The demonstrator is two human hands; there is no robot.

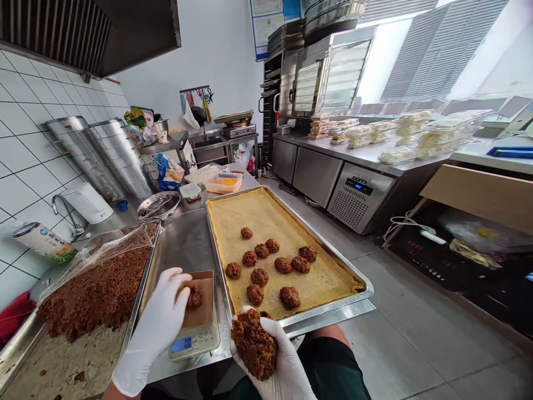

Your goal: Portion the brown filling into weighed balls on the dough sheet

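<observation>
My left hand, in a white glove, is over a small kitchen scale with its fingers curled around a dark brown ball. That ball is at a square of brown paper on the scale, whose display reads zero. In my right hand, also gloved, a large clump of the same brown crumbly mixture is gripped in front of the tray's near edge. Several rough brown balls lie on the mesh mat lining a metal baking tray.
To the left, a second tray holds a mass of brown mixture partly under plastic film. Behind stand a wrapped bowl and a plastic tub. Packed clear boxes sit on the right counter.
</observation>
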